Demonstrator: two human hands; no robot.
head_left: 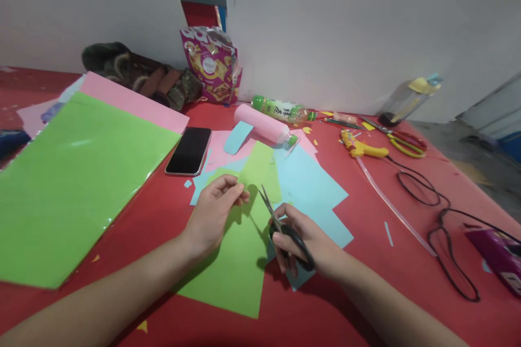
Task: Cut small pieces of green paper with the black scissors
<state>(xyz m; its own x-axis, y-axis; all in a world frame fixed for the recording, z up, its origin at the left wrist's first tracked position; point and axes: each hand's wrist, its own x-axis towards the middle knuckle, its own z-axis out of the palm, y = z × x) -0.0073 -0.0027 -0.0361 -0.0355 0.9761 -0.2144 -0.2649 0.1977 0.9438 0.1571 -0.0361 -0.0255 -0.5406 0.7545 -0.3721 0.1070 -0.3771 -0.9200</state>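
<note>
Black-handled scissors [299,246] are in my right hand [299,230], its fingers through the handles and the blades slightly apart, pointing up and left. My left hand [215,211] is closed in a pinch just left of the blade tips. Whatever its fingertips hold, if anything, is too small to make out. Beneath both hands lies a cut green sheet [232,279], on top of light blue paper [313,173]. Beyond them a pink-wrapped bottle [262,123] lies on its side with a small blue paper strip [238,137] against it.
A phone [189,152] and wrapped green paper [77,184] lie to the left. At the back are a snack bag [212,65] and a green-labelled bottle [280,109]. On the right are a yellow glue gun [362,146], its black cord, more scissors [407,145] and an upright bottle [407,100].
</note>
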